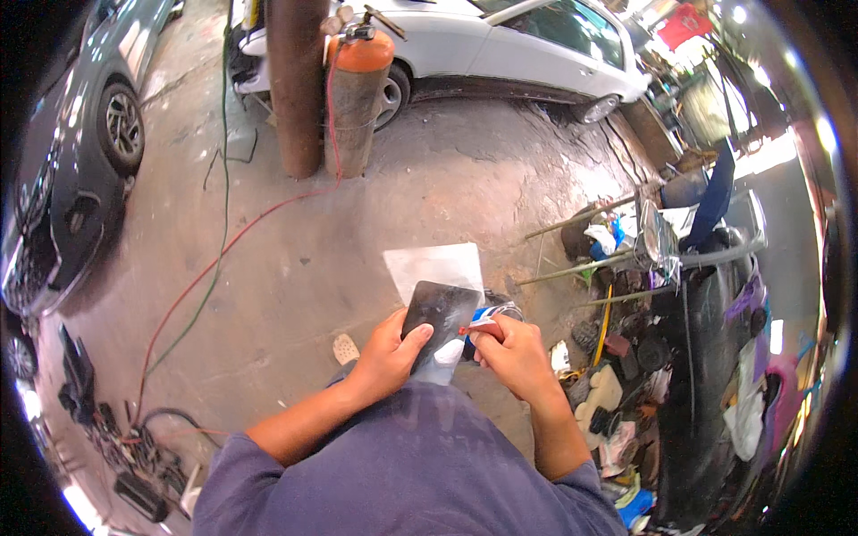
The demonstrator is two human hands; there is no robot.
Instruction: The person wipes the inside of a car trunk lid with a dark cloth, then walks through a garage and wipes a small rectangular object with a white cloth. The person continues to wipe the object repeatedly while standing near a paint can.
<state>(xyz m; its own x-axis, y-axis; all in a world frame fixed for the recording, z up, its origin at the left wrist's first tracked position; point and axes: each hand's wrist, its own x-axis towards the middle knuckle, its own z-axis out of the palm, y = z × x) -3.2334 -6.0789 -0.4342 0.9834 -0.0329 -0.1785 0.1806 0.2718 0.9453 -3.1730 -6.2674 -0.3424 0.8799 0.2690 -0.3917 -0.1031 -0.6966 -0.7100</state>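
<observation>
My left hand (384, 355) grips a dark flat rectangular plate (441, 308) by its left edge, thumb on top. A lump of white paste (450, 351) lies near the plate's lower right part. Over the right edge of the plate, my right hand (517, 355) is closed on a small tube (483, 325) with a red tip, which points toward the plate. Part of the tube is hidden by the fingers. Behind the plate shows a white sheet (434, 262). A blue and white can (483, 314) is partly covered by the plate and my right hand.
A gas cylinder (359, 107) with an orange top stands by a brown post (298, 98). A red hose (259, 217) and a green hose (225, 134) cross the floor. A white car (514, 49) and a dark car (80, 179) stand around; piled parts (626, 357) lie right.
</observation>
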